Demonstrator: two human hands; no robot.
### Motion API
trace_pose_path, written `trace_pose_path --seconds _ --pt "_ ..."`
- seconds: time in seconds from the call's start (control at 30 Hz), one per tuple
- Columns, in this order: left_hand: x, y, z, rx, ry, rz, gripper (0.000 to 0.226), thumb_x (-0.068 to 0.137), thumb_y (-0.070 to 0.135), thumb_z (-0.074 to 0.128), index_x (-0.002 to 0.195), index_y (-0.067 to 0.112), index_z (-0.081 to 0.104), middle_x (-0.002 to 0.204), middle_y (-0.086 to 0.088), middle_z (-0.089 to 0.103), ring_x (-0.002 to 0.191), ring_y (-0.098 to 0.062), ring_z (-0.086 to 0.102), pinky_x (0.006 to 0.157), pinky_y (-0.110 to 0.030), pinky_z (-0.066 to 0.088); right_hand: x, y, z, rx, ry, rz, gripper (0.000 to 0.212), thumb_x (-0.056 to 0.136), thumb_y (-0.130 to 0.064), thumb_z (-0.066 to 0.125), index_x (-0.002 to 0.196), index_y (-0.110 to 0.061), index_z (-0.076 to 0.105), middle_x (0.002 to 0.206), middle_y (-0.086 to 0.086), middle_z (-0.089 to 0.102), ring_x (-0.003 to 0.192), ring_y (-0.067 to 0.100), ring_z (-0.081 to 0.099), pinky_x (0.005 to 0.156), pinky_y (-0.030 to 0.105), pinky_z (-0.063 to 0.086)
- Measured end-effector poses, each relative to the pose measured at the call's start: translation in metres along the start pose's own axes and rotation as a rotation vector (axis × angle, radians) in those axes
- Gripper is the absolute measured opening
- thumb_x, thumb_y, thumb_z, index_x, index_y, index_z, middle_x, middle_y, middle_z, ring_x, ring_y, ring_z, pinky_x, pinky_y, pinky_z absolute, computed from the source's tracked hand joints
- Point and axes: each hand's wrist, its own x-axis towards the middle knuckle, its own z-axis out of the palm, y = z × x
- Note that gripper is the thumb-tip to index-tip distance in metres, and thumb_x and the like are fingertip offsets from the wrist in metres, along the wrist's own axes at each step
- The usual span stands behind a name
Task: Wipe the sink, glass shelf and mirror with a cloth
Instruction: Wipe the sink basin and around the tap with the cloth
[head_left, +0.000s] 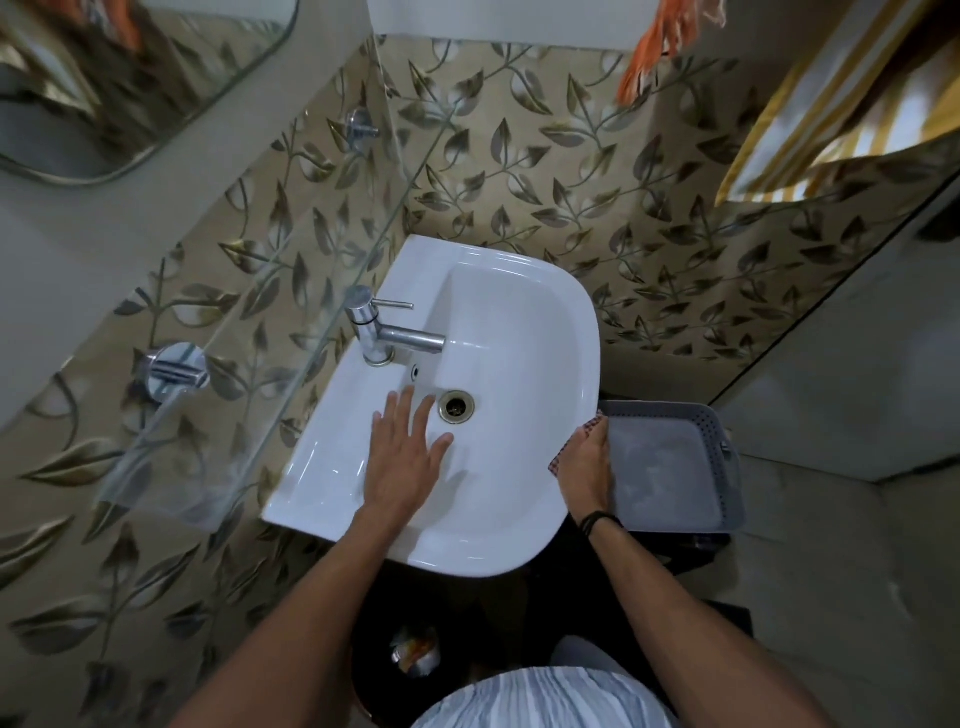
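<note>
**Sink station: left grip flat in the basin, right grip with cloth at the rim**

Landmark: white sink. All places are read off it.

- Your left grip is inside the sink bowl. The palm is down, the fingers are straight and spread, and it holds nothing. The fingertips lie just beside the drain, on the tap side.
- Your right grip sits on the sink's outer rim, opposite the tap. It has the cloth, red-checked, under it. Cloth corners show past the fingers and past the heel of the hand. The fingertips go over the rim and out of view, so the grip only appears to be curled onto the cloth rather than lying flat on it.
- A dark band is on that wrist.
- The glass shelf runs along the wall on the sink's tap side, above the tap. It is carried by a chrome bracket.
- The mirror is on the same wall, well beyond the shelf from the sink. Its reflection is blurred.
- A grey perforated basket stands just beside the sink's outer rim. Your right grip is between basket and rim.
- A striped towel hangs well apart from the sink, on the basket side.
- The bowl surface is glossy, with light streaks.
</note>
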Motion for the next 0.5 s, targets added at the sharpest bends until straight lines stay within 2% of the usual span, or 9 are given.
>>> trace_pose_path --seconds 0.07,0.1,0.23,0.37,0.5 --pt "0.018 0.013 -0.004 -0.017 0.028 0.027 0.068 0.102 0.059 0.027 0.158 0.020 0.028 0.168 -0.010 0.019 0.155 -0.031 0.016 0.125 -0.049 0.017 0.013 -0.012 -0.003 -0.023 0.001 -0.023 0.042 0.106 -0.037 0.026 0.141 -0.018 0.037 0.133 0.012 0.059 0.104 0.035 0.064 0.062 0.028 0.050" --pt "0.028 0.020 -0.007 -0.047 0.034 0.030 0.069 0.102 0.058 0.027 0.159 0.020 0.027 0.168 -0.010 0.019 0.155 -0.031 0.016 0.125 -0.048 0.016 0.019 -0.017 -0.005 -0.037 0.004 -0.033 0.040 0.107 -0.033 0.028 0.141 -0.015 0.039 0.132 0.013 0.059 0.106 0.035 0.063 0.060 0.026 0.045" --pt "0.059 0.037 -0.016 -0.128 0.108 0.070 0.062 0.105 0.043 0.044 0.158 0.016 0.028 0.166 -0.009 0.024 0.154 -0.030 0.020 0.126 -0.047 0.015 0.022 -0.019 -0.009 -0.059 0.001 -0.069 0.044 0.108 -0.033 0.027 0.149 -0.019 0.032 0.138 0.015 0.055 0.112 0.036 0.060 0.083 0.036 0.047" --pt "0.094 0.049 -0.025 -0.118 0.173 0.062 0.059 0.106 0.035 0.050 0.157 0.014 0.031 0.165 -0.011 0.026 0.153 -0.030 0.022 0.125 -0.046 0.018 0.000 -0.007 -0.012 -0.140 -0.008 -0.100 0.053 0.109 -0.032 0.029 0.159 -0.018 0.017 0.147 0.016 0.049 0.118 0.039 0.057 0.084 0.036 0.043" --pt "0.130 0.059 -0.033 -0.049 0.183 0.041 0.058 0.105 0.039 0.048 0.154 0.011 0.036 0.157 -0.016 0.039 0.151 -0.035 0.028 0.122 -0.051 0.024 0.008 -0.005 -0.010 -0.098 -0.041 -0.087 0.052 0.108 -0.032 0.031 0.158 -0.024 0.017 0.147 0.012 0.049 0.116 0.037 0.059 0.095 0.041 0.051"
